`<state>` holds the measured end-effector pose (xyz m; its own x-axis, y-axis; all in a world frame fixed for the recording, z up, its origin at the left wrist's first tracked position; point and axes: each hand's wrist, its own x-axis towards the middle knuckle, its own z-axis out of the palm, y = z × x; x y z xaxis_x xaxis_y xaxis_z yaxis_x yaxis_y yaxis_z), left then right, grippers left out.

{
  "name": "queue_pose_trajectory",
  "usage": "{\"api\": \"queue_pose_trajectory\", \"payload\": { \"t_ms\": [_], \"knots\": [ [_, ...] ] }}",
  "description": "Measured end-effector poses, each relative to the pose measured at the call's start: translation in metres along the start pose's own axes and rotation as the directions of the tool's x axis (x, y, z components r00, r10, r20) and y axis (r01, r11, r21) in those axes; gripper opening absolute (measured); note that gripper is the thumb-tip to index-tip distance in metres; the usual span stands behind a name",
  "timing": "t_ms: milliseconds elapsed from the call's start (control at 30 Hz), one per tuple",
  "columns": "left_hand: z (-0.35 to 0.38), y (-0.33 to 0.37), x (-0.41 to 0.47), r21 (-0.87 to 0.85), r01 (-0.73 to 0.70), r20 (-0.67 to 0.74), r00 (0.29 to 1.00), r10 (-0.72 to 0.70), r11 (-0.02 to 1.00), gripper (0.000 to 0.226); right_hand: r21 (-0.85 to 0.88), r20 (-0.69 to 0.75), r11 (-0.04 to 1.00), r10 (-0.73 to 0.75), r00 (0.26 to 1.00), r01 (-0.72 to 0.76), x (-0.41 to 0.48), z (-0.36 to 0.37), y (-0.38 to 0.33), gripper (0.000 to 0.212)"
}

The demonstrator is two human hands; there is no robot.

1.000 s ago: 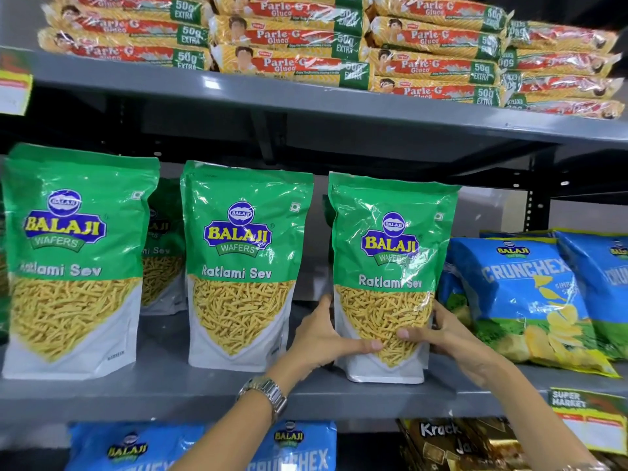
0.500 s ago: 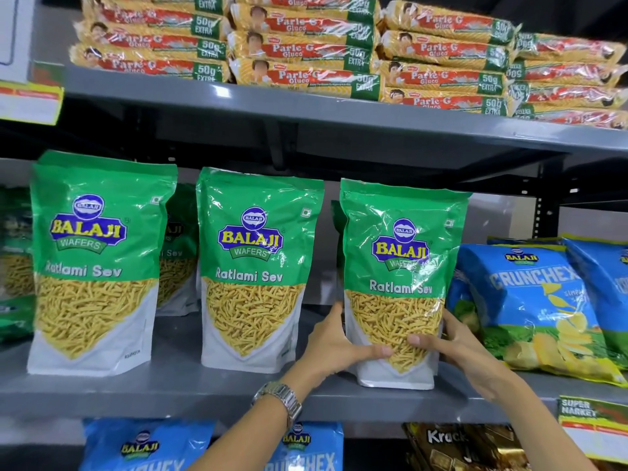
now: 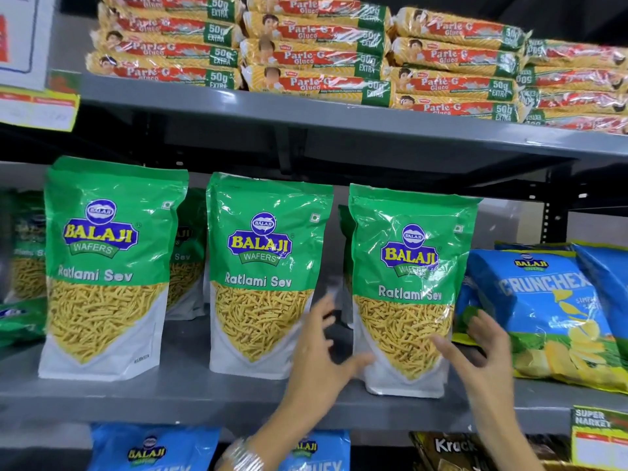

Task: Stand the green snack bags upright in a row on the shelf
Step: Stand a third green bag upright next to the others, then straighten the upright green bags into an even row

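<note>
Three green Balaji Ratlami Sev bags stand upright in a row on the grey middle shelf [image 3: 190, 399]: a left bag [image 3: 105, 266], a middle bag [image 3: 261, 273] and a right bag [image 3: 407, 287]. More green bags [image 3: 187, 253] stand behind them. My left hand [image 3: 323, 358] is at the right bag's lower left corner, fingers spread and blurred, thumb near the bag. My right hand [image 3: 475, 351] hovers at its lower right edge, fingers apart. Neither hand visibly grips the bag.
Blue Crunchex bags [image 3: 550, 311] lean right of the green row. Stacked Parle-G biscuit packs [image 3: 316, 52] fill the upper shelf. Blue Balaji bags [image 3: 153, 447] and a dark Krack pack [image 3: 452, 450] sit on the shelf below. Price labels [image 3: 598, 436] hang on shelf edges.
Both hands have come off the right green bag and spread their fingers; earlier they held its lower sides. The bag stays standing. The view has shifted, so the shelf appears further right.
</note>
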<state>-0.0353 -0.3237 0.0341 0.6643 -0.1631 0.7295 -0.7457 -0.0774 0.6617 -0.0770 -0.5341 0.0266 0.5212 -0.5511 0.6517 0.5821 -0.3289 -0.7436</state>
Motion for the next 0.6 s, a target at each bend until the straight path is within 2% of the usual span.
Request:
{"api": "queue_pose_trajectory", "payload": {
  "t_ms": [33, 67, 100, 167, 233, 300, 400, 467, 533, 600],
  "knots": [
    [-0.015, 0.002, -0.003, -0.015, -0.044, -0.123, 0.991, 0.042, 0.999, 0.08, 0.006, -0.141, 0.99, -0.142, 0.98, 0.144, -0.015, 0.006, -0.006, 0.064],
    [-0.033, 0.002, -0.004, -0.017, -0.076, -0.249, 0.966, 0.069, 0.997, 0.075, 0.024, -0.223, 0.963, -0.256, 0.941, 0.268, -0.029, 0.015, -0.014, 0.052],
    [-0.052, 0.001, -0.003, -0.008, -0.093, -0.358, 0.93, 0.084, 0.996, 0.071, 0.036, -0.235, 0.938, -0.328, 0.915, 0.345, -0.042, 0.028, -0.021, 0.044],
    [-0.089, -0.006, 0.003, 0.04, -0.091, -0.492, 0.865, 0.099, 0.995, 0.072, 0.025, -0.081, 0.926, -0.374, 0.924, 0.377, -0.059, 0.058, -0.033, 0.034],
    [-0.117, -0.018, 0.01, 0.062, -0.02, -0.525, 0.85, 0.049, 0.998, 0.086, 0.011, 0.172, 0.956, -0.289, 0.942, 0.292, -0.067, 0.091, -0.041, 0.04],
    [-0.136, -0.033, 0.014, 0.049, 0.095, -0.481, 0.875, -0.06, 0.994, 0.103, -0.014, 0.362, 0.986, -0.149, 0.92, 0.166, -0.067, 0.12, -0.043, 0.057],
    [-0.154, -0.053, 0.016, 0.054, 0.255, -0.295, 0.928, -0.229, 0.965, 0.136, -0.116, 0.501, 0.993, 0.084, 0.861, -0.029, -0.059, 0.149, -0.038, 0.097],
    [-0.165, -0.061, 0.017, 0.029, 0.339, -0.134, 0.934, -0.332, 0.94, 0.141, -0.143, 0.56, 0.982, 0.184, 0.808, -0.125, -0.053, 0.159, -0.032, 0.118],
    [-0.174, -0.066, 0.016, -0.005, 0.399, 0.032, 0.916, -0.399, 0.917, 0.143, -0.112, 0.616, 0.969, 0.24, 0.75, -0.218, -0.047, 0.165, -0.028, 0.127],
    [-0.177, -0.07, 0.015, -0.002, 0.423, 0.131, 0.898, -0.419, 0.906, 0.135, -0.101, 0.657, 0.956, 0.271, 0.704, -0.274, -0.046, 0.168, -0.024, 0.13]
  ]
}}
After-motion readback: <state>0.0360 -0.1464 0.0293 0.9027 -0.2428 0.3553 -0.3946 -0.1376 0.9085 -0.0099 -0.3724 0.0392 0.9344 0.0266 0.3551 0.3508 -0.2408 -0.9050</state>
